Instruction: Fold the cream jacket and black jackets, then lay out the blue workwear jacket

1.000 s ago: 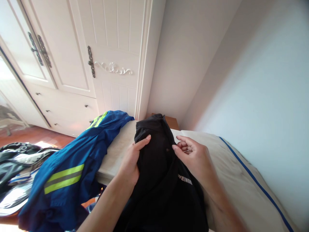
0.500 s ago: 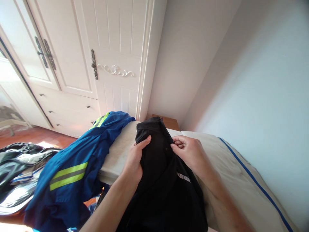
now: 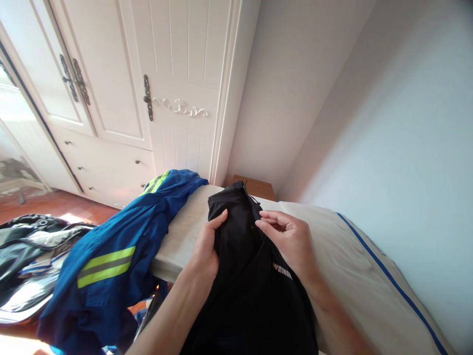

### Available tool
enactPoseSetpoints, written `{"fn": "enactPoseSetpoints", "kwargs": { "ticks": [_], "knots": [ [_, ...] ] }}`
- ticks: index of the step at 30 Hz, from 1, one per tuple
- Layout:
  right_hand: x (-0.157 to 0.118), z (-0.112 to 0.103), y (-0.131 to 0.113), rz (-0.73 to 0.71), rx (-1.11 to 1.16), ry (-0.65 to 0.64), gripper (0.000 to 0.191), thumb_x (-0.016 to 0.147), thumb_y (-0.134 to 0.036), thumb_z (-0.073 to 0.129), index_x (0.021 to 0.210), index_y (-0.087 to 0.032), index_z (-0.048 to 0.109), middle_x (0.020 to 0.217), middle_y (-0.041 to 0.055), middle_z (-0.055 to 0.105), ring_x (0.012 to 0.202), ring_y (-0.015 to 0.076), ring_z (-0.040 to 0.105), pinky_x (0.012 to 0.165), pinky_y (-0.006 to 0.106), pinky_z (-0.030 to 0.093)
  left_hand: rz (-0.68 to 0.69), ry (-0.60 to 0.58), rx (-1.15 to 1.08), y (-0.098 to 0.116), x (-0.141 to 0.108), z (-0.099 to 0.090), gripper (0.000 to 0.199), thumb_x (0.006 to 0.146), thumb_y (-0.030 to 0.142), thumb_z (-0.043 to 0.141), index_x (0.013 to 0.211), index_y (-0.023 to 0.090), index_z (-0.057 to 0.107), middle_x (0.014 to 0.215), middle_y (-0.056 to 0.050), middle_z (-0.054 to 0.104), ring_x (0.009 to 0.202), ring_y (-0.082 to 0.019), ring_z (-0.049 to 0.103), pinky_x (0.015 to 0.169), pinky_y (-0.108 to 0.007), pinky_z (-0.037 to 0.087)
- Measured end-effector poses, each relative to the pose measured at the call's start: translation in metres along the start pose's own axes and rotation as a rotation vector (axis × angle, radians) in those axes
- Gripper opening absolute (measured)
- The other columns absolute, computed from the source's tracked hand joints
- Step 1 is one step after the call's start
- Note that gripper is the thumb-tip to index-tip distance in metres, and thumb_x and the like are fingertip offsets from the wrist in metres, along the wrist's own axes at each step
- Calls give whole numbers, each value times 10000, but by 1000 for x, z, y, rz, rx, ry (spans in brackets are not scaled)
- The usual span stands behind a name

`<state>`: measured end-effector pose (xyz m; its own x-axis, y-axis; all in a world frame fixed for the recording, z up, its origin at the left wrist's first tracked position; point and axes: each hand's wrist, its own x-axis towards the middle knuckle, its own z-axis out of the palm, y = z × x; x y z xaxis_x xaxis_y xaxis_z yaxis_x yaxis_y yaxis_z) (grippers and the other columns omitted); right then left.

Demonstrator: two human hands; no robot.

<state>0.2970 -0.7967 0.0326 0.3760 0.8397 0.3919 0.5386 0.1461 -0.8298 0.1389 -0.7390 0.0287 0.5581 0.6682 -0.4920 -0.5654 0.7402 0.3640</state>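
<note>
Two-handed adjusting seems underway: the left hand (image 3: 207,245) clasps the black lettered top (image 3: 247,301); the right hand (image 3: 258,219) is almost pinched at its edge, hold unclear. The next move likely needs fingertip precision.

Bright daylight from left, glare on floor (image 3: 70,201), wide-angle distortion

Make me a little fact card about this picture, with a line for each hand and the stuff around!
Left hand: gripping the black garment
Right hand: at the black garment's edge; pinch unclear
Black garment: has white letters
Blue garment: striped yellow-green and grey, draped over the mattress
Wardrobe: white, dark handles
</note>
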Motion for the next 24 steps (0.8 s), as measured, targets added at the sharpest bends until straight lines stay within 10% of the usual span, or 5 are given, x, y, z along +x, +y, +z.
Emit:
{"fn": "enactPoseSetpoints", "kwargs": {
  "ticks": [17,24],
  "knots": [
    [-25,21,25,281,486,-129,537,727,-430,826,1203,-213,702,1227,95,708,1188,262,643,1021,372,532,-108,-245,-172,-15,35,-30,528,958,416,473,1260,11,628,974,-194,758,945,-335,730,943,-450,548],
    [-33,35,23,238,279,-58,701,656,-441,865,1270,-173,657,1190,124,714,1112,292,668,1008,435,529,39,-176,-63,-31,58,-39,409,897,377,578,1147,76,698,880,-131,769,857,-308,742,886,-415,573]
  ]
}}
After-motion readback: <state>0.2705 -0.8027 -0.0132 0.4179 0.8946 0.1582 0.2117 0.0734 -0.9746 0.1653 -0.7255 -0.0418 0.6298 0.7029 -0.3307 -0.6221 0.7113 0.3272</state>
